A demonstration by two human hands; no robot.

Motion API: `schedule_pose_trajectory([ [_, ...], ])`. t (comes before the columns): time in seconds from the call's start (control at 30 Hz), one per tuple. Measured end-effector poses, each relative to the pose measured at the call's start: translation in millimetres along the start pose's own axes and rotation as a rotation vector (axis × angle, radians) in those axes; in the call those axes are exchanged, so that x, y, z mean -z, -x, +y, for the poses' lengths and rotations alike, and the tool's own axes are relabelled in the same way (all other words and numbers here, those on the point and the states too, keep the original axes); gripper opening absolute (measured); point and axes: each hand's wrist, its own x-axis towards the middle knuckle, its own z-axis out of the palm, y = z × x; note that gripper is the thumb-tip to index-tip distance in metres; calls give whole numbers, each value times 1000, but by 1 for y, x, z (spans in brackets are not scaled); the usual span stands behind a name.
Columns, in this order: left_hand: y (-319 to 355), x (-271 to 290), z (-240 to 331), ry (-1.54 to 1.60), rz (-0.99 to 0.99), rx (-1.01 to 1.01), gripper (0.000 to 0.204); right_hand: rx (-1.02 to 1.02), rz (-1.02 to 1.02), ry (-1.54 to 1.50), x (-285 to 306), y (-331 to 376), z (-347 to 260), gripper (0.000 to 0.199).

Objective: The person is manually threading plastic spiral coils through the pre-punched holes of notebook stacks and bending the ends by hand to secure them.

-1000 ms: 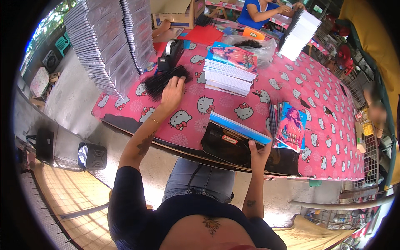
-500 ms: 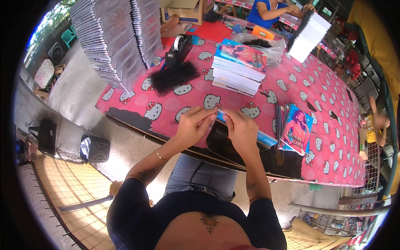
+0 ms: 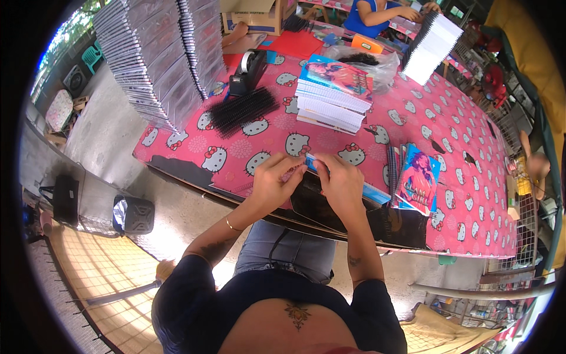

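Head view: both hands meet near the centre, over the near edge of a table (image 3: 471, 194) covered in a pink cartoon-cat cloth. The left hand (image 3: 272, 180) and the right hand (image 3: 341, 180) both pinch the end of a blue-edged notebook (image 3: 370, 193) that lies flat along the table's front edge — its free end runs off toward 4 o'clock from the hands. The fingers of each hand are curled on it, thumbs and fingertips closed at its upper corner; whether anything small sits between them I cannot tell. At 12 o'clock from the hands stands a stack of white-paged notebooks (image 3: 330, 103) topped by a colourful cover. At 11 o'clock lies a heap of black spiral binding combs (image 3: 243, 110), with a black tape dispenser (image 3: 249, 69) just beyond it. At 10 o'clock rise tall leaning stacks of clear plastic covers (image 3: 159, 56). At 3 o'clock, well apart from the hands, a small pile of finished spiral-bound notebooks (image 3: 415, 184) rests on the cloth. Far off at 1 o'clock another person in a blue top (image 3: 368, 15) handles a thick white pad (image 3: 433, 47).
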Motion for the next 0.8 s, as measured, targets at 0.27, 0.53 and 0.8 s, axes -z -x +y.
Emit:
schedule_pose_trajectory([
  [0.27, -5, 1, 1, -13, 3, 45, 15, 15, -9, 6, 1, -1, -1, 9],
  [0.53, -37, 25, -7, 142, -283, 115, 15, 26, -37, 3, 4, -3, 4, 10],
  [0.8, -18, 11, 1, 61, -183, 102, 18, 29, -2, 10, 3, -3, 3, 9],
])
